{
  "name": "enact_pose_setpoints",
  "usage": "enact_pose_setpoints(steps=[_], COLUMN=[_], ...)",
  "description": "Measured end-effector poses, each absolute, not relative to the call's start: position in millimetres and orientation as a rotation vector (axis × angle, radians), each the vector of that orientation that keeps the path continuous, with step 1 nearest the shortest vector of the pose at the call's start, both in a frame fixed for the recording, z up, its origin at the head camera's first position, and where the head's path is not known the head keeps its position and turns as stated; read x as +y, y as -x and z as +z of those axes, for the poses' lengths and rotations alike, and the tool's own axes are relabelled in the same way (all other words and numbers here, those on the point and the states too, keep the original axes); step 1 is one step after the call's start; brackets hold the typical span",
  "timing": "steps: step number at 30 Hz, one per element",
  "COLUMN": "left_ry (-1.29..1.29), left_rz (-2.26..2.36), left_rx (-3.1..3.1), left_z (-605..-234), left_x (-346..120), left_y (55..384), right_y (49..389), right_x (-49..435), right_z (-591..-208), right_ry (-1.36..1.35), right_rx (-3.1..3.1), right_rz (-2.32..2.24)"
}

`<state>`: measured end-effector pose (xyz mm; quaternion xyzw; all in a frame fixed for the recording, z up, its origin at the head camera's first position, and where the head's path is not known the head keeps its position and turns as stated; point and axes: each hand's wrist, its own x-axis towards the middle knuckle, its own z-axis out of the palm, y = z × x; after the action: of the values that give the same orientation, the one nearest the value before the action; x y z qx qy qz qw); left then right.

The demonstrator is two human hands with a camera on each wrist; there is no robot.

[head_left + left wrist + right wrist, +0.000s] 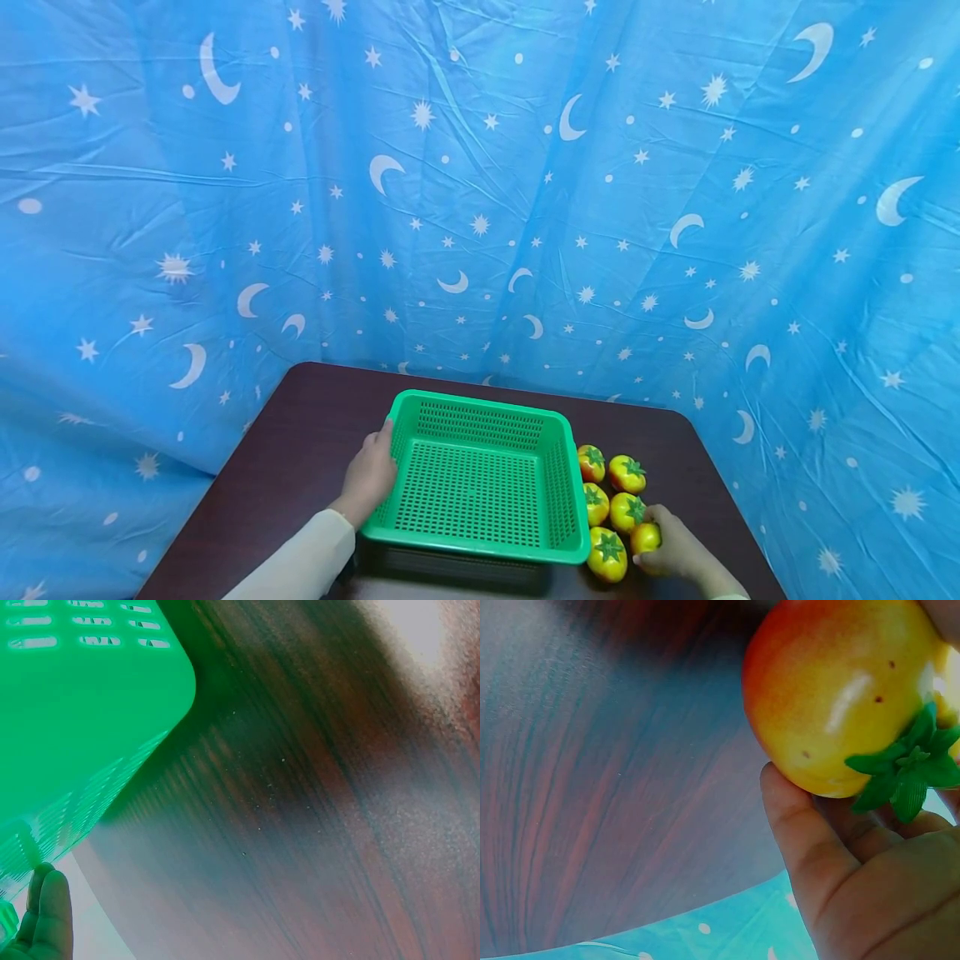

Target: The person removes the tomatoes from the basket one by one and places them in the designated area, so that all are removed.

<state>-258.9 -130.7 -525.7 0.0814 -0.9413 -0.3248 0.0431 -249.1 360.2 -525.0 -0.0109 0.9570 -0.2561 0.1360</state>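
Note:
A green plastic basket [468,492] with slotted walls stands on the table, and no fruit shows inside it. At its left side my left hand [371,471] holds the rim, thumb on top; in the left wrist view the fingers [54,911] lie against the outer wall. My right hand [678,546] grips a yellow-red tomato [646,538] with a green leafy top, to the right of the basket. Up close in the right wrist view, fingers curl around this tomato [832,697]. Several similar tomatoes [627,473] sit between the basket and that hand.
The dark brown wooden table [300,450] has rounded far corners. A blue curtain [480,208] printed with moons and stars hangs behind it and along both sides. The nearest loose tomato [607,556] lies by the basket's front right corner.

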Motion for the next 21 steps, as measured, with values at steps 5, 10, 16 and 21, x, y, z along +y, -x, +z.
enact_pose_setpoints(steps=[5, 10, 16, 21], left_ry=[-0.232, -0.23, -0.221, -0.221], left_rz=[-0.974, -0.989, -0.987, -0.995], left_rx=[-2.877, -2.872, -2.869, -2.87], left_z=[-525.2, -524.5, -524.2, -524.0], left_x=[-130.5, -130.7, -130.7, -131.1], left_y=[258.4, 257.2, 256.9, 256.5], right_y=[247.1, 244.9, 245.5, 244.1], right_x=[362.3, 364.8, 362.7, 359.2], right_z=[-528.5, -535.0, -540.5, -539.0], right_ry=[0.07, 0.131, 0.094, 0.067], right_rx=[2.742, 2.746, 2.767, 2.764], right_rz=[-0.749, -0.703, -0.637, -0.607])
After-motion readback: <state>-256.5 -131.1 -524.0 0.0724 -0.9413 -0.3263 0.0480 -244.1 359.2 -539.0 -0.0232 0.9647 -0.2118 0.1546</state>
